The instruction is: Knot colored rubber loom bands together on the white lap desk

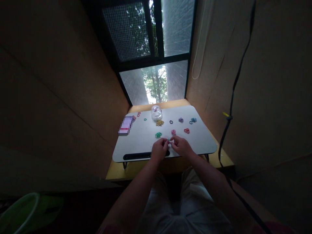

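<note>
My left hand and my right hand meet over the near edge of a white lap table. Both have their fingers pinched together. A tiny green piece shows between the fingertips, too small to make out clearly. Just beyond lie a pile of green loops and a pile of pink loops. Red loops rest to the right. Further back are yellow loops, purple loops, blue loops and a single dark loop.
A clear plastic jar stands at the back, with something pinkish in it. Beside a phone at the left edge lie orange-red loops. A black slot runs along the front. A dark cord hangs on the right.
</note>
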Available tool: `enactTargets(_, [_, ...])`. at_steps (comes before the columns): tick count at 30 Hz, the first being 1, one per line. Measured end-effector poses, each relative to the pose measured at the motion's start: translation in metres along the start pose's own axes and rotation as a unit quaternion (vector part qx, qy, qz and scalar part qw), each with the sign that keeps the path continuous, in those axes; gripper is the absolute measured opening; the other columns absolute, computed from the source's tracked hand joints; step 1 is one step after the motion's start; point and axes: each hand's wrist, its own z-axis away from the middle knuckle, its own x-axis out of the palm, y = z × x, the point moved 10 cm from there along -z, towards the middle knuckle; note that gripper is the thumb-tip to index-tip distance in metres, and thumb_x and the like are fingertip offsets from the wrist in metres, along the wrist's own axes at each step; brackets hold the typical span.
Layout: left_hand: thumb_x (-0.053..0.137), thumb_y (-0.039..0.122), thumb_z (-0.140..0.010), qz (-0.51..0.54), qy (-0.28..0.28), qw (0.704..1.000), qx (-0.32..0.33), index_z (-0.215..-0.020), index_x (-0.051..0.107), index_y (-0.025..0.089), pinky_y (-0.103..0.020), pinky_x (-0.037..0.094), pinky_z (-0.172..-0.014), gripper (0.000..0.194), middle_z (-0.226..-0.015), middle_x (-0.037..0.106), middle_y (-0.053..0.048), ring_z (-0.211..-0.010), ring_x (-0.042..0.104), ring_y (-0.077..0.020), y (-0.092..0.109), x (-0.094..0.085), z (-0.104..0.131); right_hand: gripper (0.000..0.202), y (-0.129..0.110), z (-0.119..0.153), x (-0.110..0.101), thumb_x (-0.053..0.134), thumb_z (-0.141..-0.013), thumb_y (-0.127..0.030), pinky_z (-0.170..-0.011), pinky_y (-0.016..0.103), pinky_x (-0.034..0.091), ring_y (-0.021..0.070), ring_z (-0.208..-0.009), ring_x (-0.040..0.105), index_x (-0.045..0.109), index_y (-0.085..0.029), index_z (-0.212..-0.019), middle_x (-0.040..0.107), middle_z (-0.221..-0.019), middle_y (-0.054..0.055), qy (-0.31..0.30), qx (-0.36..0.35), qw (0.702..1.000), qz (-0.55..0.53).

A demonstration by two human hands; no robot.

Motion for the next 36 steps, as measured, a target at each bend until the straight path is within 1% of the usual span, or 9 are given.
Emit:
enactTargets(3, [0.051,0.033,-0.089,0.000,-0.006,1.000,0.000,-0.088,0.066,0.019,-0.023,0.042,-0.067,0.021,-0.082,0.069,-0.002,-0.072,0.060,-0.0128,0.0004,0.0009,0.0004,0.022,0.0012,-0.0002,0.0008,0.053,-0.082,-0.027,-0.054,0.022,0.033,0.0118,-0.053,0.049,0.065,-0.019,-0.099,0.054,-0.058,-0.004,-0.001,0.002,1.000,-0.006])
enactTargets(7, [0.051,0.032,-0.089,-0.007,-0.010,1.000,0.015,-0.088,0.065,0.020,-0.023,0.042,-0.066,0.019,-0.079,0.069,-0.001,-0.069,0.060,-0.0125,0.0024,0.0025,0.0016,0.028,0.0020,-0.0004,0.0016,0.053,-0.082,-0.026,-0.057,0.022,0.035,0.0121,-0.054,0.051,0.064,-0.020,-0.107,0.056,-0.061,-0.003,-0.002,0.002,1.000,-0.009])
enactTargets(10, [0.051,0.032,-0.089,-0.012,-0.013,1.000,0.016,-0.087,0.065,0.020,-0.024,0.041,-0.065,0.018,-0.078,0.069,-0.001,-0.069,0.060,-0.0127,0.0025,0.0037,0.0019,0.021,0.0023,-0.0006,0.0018,0.051,-0.083,-0.026,-0.056,0.022,0.033,0.0124,-0.055,0.051,0.065,-0.020,-0.098,0.057,-0.061,-0.002,-0.004,0.003,1.000,0.005])
enactTargets(12, [0.052,0.032,-0.089,-0.016,-0.008,1.000,0.016,-0.086,0.065,0.020,-0.024,0.041,-0.064,0.019,-0.078,0.069,-0.001,-0.069,0.060,-0.0129,0.0027,0.0031,0.0017,0.016,0.0023,-0.0006,0.0015,0.051,-0.083,-0.026,-0.055,0.023,0.031,0.0123,-0.055,0.051,0.064,-0.020,-0.089,0.057,-0.061,-0.002,-0.005,0.006,1.000,0.014])
enactTargets(14, [0.052,0.032,-0.088,-0.018,-0.001,1.000,0.015,-0.085,0.065,0.020,-0.024,0.041,-0.064,0.018,-0.077,0.068,-0.001,-0.069,0.059,-0.0128,0.0029,0.0018,0.0014,0.013,0.0020,-0.0005,0.0010,0.052,-0.083,-0.027,-0.055,0.023,0.031,0.0124,-0.055,0.050,0.062,-0.020,-0.085,0.058,-0.061,-0.002,-0.005,0.010,1.000,0.016])
enactTargets(24, [0.053,0.033,-0.087,-0.018,0.015,1.000,0.012,-0.085,0.065,0.020,-0.023,0.039,-0.062,0.018,-0.073,0.066,0.000,-0.066,0.057,-0.0119,0.0021,-0.0013,0.0021,0.012,0.0024,-0.0005,0.0010,0.052,-0.083,-0.028,-0.055,0.023,0.030,0.0125,-0.054,0.051,0.060,-0.020,-0.082,0.059,-0.062,-0.001,-0.001,0.009,1.000,0.019])
enactTargets(29, [0.054,0.033,-0.086,-0.006,0.008,1.000,0.014,-0.083,0.065,0.019,-0.023,0.039,-0.062,0.017,-0.072,0.065,0.001,-0.063,0.056,-0.0112,0.0011,0.0009,0.0020,0.011,0.0030,-0.0005,0.0012,0.052,-0.083,-0.028,-0.056,0.023,0.031,0.0128,-0.055,0.051,0.060,-0.020,-0.082,0.059,-0.061,-0.001,0.005,0.004,1.000,0.023])
enactTargets(36, [0.053,0.032,-0.086,-0.005,0.013,1.000,0.014,-0.083,0.065,0.020,-0.023,0.039,-0.061,0.018,-0.071,0.065,0.001,-0.063,0.056,-0.0115,-0.0003,-0.0005,0.0010,0.011,0.0017,0.0005,0.0004,0.052,-0.083,-0.028,-0.055,0.023,0.030,0.0128,-0.054,0.051,0.059,-0.020,-0.082,0.057,-0.059,-0.002,0.000,0.008,1.000,0.020])
